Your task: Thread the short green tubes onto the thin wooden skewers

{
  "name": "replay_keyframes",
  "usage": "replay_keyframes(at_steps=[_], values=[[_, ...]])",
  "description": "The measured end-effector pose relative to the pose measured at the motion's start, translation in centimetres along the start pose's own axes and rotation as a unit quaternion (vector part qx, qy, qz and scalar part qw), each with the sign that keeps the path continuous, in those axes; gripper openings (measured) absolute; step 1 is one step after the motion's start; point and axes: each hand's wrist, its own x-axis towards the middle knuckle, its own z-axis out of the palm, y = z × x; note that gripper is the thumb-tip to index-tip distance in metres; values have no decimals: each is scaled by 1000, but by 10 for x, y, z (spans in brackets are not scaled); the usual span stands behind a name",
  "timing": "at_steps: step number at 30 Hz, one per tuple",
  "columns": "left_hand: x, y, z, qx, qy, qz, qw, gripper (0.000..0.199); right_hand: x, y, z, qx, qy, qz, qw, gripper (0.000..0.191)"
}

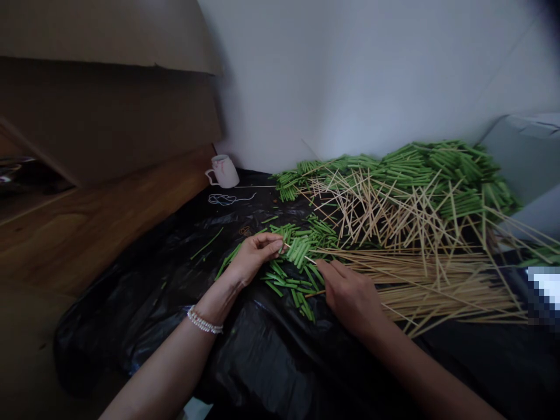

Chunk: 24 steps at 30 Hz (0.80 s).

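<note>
My right hand (350,294) is closed round a thin wooden skewer (310,261). Several short green stem pieces (298,249) sit side by side across that skewer, pierced by it. At the skewer's far end, my left hand (258,255) pinches a small green stem piece against the tip; the fingers partly hide it. Below and behind both hands lies a loose pile of cut green stems (280,279) on black plastic sheeting (262,344).
Bare skewers (437,291) lie in a bundle to the right. Behind them, filled skewers form a long green heap (411,169) along the wall. A white mug (224,171) and a tangled string (223,200) are at the back left. A cardboard box (131,116) stands left.
</note>
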Motion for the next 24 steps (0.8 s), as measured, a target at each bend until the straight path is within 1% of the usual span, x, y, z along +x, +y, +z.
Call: replay_keyframes(at_steps=[6,13,24], values=[[0,1,0,18,-11,-6,1000,28,-1,-1,1,5,10,-6,1000,32],[-1,0,1,5,-37,-7,999,28,-2,-1,1,25,10,-6,1000,32],[-3,4,3,77,-48,9,996,32,-2,-2,2,21,11,-2,1000,33]])
